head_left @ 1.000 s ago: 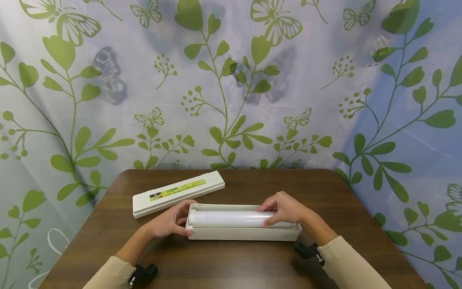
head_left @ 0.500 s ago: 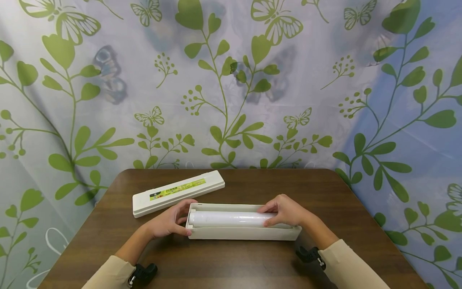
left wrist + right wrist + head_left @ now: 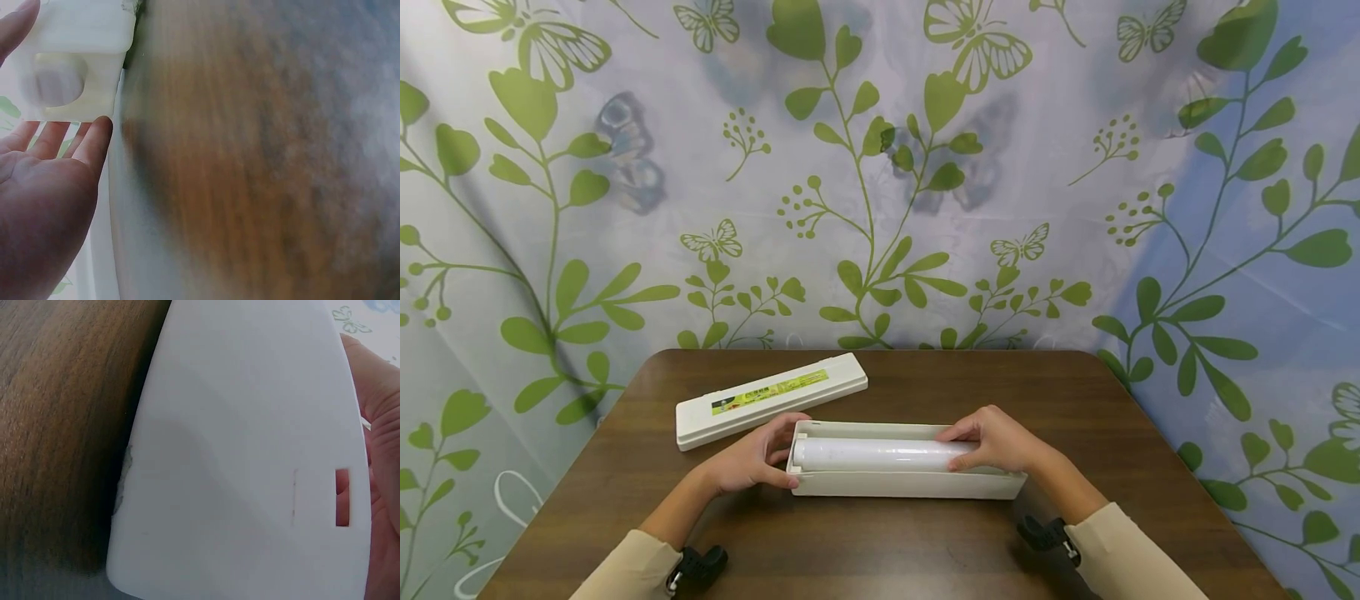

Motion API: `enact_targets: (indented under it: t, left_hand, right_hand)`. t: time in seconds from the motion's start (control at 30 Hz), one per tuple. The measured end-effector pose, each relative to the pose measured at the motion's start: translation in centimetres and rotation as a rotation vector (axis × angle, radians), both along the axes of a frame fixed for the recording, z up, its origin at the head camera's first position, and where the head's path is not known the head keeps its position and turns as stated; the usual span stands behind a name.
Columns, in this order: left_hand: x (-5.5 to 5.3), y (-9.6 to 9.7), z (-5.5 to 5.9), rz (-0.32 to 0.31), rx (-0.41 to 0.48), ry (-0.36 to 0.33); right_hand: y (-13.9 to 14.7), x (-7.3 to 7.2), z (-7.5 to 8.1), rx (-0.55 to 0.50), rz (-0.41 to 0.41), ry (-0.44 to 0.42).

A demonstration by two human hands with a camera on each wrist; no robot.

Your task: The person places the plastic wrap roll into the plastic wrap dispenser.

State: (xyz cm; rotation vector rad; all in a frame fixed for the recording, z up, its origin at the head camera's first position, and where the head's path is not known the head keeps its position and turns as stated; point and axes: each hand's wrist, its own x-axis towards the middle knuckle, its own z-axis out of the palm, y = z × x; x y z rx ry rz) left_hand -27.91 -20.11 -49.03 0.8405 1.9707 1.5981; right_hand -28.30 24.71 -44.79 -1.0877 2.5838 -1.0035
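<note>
A long white box lies on the table with a shiny white roll, apparently cling film, inside it. My left hand grips the box's left end, thumb at the front corner and fingers behind. In the left wrist view, my left hand is at the box end, where a pale round knob-like part shows. My right hand reaches into the box's right part and holds the roll between thumb and fingers. The right wrist view is mostly the box wall, with part of my right hand behind it.
A white lid with a yellow-green label lies behind the left hand, slanted on the brown wooden table. A leaf-patterned curtain hangs behind the table. Each wrist wears a black strap mount.
The right hand and wrist have shifted very slightly; it keeps its hold on the roll. The left hand, the box and the lid look unmoved.
</note>
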Motion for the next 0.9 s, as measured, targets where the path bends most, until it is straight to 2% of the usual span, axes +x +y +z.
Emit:
enact_targets:
  t: [0.23, 0.37, 0.63, 0.9]
  left_hand:
    - [0.0, 0.1, 0.0, -0.002, -0.002, 0.004]
    - [0.1, 0.1, 0.0, -0.003, 0.006, 0.01]
    - [0.0, 0.1, 0.0, -0.009, 0.025, 0.015]
    - [0.0, 0.1, -0.1, -0.008, 0.026, -0.003]
  right_hand:
    - [0.7, 0.1, -0.2, -0.043, 0.004, 0.049]
    - [1.2, 0.2, -0.2, -0.076, 0.002, 0.047]
    - [1.9, 0.9, 0.4, -0.117, -0.03, 0.018]
    - [3.0, 1.4, 0.5, -0.165, -0.088, 0.043]
